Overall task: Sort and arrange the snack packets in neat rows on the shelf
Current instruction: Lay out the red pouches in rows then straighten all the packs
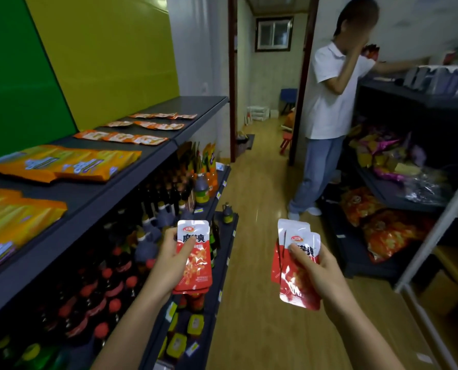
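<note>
Your forearms reach forward. Your left hand grips red-and-white foil snack packets beside the dark grey metal shelf; your right hand, farther from it, grips another bunch.

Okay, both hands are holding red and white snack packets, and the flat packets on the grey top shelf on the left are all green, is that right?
Not quite. The head view shows the flat packets on the grey top shelf are orange, not green. Both the left hand and the right hand do hold red and white snack packets.
</note>
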Demonstrator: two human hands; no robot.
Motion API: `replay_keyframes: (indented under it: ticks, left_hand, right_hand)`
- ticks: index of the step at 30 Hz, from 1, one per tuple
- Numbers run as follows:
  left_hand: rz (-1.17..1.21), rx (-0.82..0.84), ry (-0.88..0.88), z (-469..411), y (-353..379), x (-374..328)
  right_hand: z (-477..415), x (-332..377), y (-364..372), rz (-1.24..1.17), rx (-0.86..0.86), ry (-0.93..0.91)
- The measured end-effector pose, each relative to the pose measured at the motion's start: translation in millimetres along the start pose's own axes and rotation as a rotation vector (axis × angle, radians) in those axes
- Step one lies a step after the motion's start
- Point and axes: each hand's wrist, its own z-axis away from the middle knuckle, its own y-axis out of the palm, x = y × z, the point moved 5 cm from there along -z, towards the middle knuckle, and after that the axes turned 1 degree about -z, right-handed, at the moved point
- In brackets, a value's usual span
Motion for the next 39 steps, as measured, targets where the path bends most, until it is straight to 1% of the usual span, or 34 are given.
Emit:
replay_keyframes:
  ticks: [8, 14, 20, 23, 27, 32, 35, 39]
  left_hand:
    - [-0.028, -0.034, -0.024, -121.7, 56.6, 7.8]
    - [0.015, -0.207, -0.019, -214.6, 92.9, -8.4]
    - [-0.012, -0.342, -0.021, -291.5, 117.9, -24.2]
    - [-0.015, -0.392, -0.015, -322.1, 124.6, -31.5]
    - [-0.097, -0.468, -0.019, -370.0, 126.0, -33.0]
    - [-0.135, -0.466, -0.023, -443.4, 135.6, -43.8]
    - [-0.142, -0.468, 0.028, -487.4, 140.0, -64.4]
    - [-0.145, -0.51, 0.161, -538.4, 141.7, -101.8]
  right_hand:
    - [-142.1, -5.0, -10.1, 0.004, 0.066, 0.022]
    - [-272.0, 14.5, -7.8, 0.022, 0.21, 0.003]
    - [-374.2, 27.8, 14.2, 0.035, 0.37, 0.015]
    - [-418.0, 32.1, 29.4, 0.048, 0.431, 0.027]
    - [-475.5, 34.6, 54.8, 0.056, 0.506, 0.006]
    - [-543.9, 38.8, 100.0, 0.073, 0.612, -0.003]
    - [-582.1, 53.8, 135.4, 0.09, 0.669, -0.069]
    - [-624.6, 86.6, 178.2, 0.057, 0.732, -0.188]
